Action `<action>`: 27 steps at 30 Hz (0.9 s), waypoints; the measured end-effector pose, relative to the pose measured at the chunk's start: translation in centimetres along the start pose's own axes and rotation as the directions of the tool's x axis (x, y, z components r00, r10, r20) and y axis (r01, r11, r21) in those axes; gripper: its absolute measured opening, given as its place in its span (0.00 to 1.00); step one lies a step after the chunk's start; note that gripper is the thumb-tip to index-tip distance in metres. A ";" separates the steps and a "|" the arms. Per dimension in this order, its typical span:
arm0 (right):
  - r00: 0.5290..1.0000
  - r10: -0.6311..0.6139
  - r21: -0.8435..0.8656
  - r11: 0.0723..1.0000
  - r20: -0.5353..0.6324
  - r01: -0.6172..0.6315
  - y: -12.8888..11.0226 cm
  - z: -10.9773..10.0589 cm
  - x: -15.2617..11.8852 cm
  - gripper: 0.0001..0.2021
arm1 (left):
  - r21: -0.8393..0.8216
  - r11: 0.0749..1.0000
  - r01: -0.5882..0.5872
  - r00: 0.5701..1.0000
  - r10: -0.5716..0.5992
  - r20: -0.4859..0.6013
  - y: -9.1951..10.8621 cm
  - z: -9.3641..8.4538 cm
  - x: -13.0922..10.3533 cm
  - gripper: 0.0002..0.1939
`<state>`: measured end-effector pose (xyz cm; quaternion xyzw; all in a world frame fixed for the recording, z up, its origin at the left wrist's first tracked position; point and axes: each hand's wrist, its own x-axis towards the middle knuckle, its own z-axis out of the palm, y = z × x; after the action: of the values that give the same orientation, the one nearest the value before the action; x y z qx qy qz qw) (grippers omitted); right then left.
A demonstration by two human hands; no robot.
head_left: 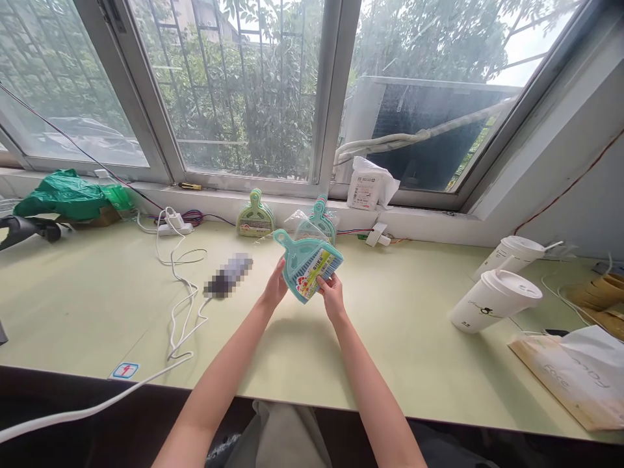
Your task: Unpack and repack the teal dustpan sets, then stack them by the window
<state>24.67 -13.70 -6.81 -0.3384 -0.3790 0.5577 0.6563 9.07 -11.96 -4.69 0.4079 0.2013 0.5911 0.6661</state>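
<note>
Between my hands, above the table, is a teal mini dustpan and brush set (303, 257) with a printed label across its front. It is tilted, its handle pointing up and to the left. My left hand (277, 284) is closed on its left side, with the fingers partly hidden behind it. On the lower right edge my right hand (332, 294) pinches it, thumb on the label. Behind it, against the wall, stand more teal dustpan sets (319, 218) in clear wrap, partly covered. Yellow-green dustpan sets (255, 218) stand left of those.
White cables (178, 279) run over the table (390, 351) on the left, beside a blurred-out object (228, 276). Two lidded cups (494, 302) and a paper bag (570, 374) occupy the right. A green plastic bag (63, 195) lies far left; a white package (368, 185) sits on the sill.
</note>
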 end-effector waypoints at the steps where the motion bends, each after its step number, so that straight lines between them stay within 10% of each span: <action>1: 1.000 0.014 -0.003 1.000 0.019 -0.014 0.1 0.2 -0.1 0.23 | 0.012 1.000 0.008 1.000 -0.007 -0.017 0.2 -0.2 -0.1 0.28; 10: 0.978 -0.033 0.069 0.996 -0.204 0.048 0.4 0.6 -0.4 0.25 | 0.128 0.986 0.109 0.994 -0.106 -0.024 -2.5 2.0 -0.6 0.32; 19: 0.968 -0.036 0.137 0.988 -0.250 0.072 0.8 1.7 -1.0 0.26 | 0.377 0.921 -0.094 0.939 0.208 -0.274 -4.1 3.0 -0.9 0.31; 27: 0.986 -0.031 0.204 0.977 -0.163 0.065 1.0 1.9 -1.2 0.24 | 0.519 0.837 -0.173 0.910 0.338 -0.242 -3.9 3.0 -1.2 0.30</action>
<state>22.42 -14.70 -6.94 -0.3018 -0.2729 0.5494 0.7298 13.47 -13.92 -6.20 0.4828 0.3925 0.6645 0.4138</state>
